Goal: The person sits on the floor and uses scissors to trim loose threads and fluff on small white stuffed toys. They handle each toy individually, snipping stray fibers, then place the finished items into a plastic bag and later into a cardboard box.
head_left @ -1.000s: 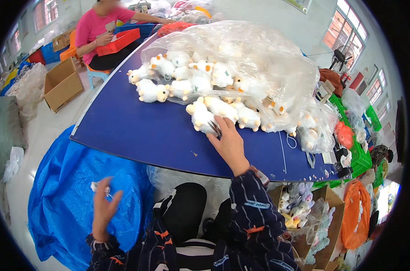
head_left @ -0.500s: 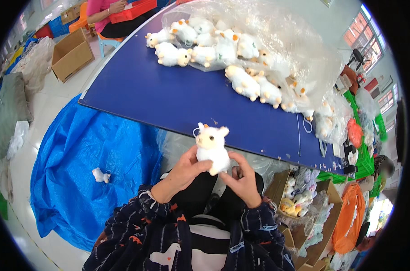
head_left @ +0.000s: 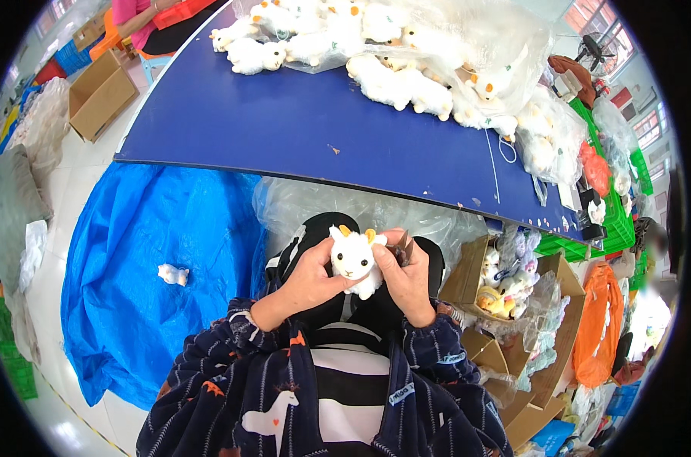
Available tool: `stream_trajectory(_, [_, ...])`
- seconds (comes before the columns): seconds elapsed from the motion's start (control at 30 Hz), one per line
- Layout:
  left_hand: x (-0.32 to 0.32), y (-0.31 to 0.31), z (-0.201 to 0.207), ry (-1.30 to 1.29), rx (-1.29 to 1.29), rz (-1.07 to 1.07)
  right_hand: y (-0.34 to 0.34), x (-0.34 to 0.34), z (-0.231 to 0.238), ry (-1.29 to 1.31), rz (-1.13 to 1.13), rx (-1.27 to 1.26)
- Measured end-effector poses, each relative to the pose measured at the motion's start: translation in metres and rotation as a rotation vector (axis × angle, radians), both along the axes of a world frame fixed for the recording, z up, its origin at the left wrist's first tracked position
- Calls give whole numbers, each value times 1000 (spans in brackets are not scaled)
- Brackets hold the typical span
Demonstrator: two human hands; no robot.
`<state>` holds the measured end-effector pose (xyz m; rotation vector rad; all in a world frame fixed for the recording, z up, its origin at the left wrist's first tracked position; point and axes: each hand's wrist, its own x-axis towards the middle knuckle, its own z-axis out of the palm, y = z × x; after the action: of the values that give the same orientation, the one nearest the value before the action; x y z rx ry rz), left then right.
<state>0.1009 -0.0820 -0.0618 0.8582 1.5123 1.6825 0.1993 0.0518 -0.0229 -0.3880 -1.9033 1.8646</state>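
Clearly, a large blue table [head_left: 300, 122] is filling the upper half of the frame, and below its edge, at lower left, a blue tarpaulin [head_left: 147, 259] is being spread on the floor. A heap of white plush toys [head_left: 406, 76] under a clear plastic sheet [head_left: 498, 38] is lying at the upper right of the table, well apart from the hands. At centre, a small white plush animal [head_left: 353, 259] with orange horns is being held over the lap between both hands: the left hand [head_left: 311, 274] is being closed around its side and underside, and the right hand [head_left: 406, 278] is being closed on its other side, with a small dark tool [head_left: 403, 245], perhaps scissors, being pinched at the fingertips.

In my judgement, the soft fabric could be nicked or pricked if the tool is being moved too near the toy's head, and the toy could be dropped to the floor, where one white plush piece [head_left: 172, 274] is already lying at the left on the tarpaulin. At right, an open cardboard box [head_left: 467, 278] of coloured plush toys is standing just beside the right elbow, and it could be knocked.
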Motion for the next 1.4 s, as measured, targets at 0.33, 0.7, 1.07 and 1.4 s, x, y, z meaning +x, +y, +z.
stream_trajectory(0.33, [5,1,2,-25,29,-72,3,5,-7,-19,23,-290])
stream_trajectory(0.7, [-1,1,-12,-693,190,31,11,13,-17,-33,-152,325])
stream_trajectory(1.07, [-1,5,-10,-764,218,66,-4,14,-13,81,-19,754])
stream_trajectory(1.4, [3,9,-16,-934,165,30,-6,5,-16,-120,-11,28])
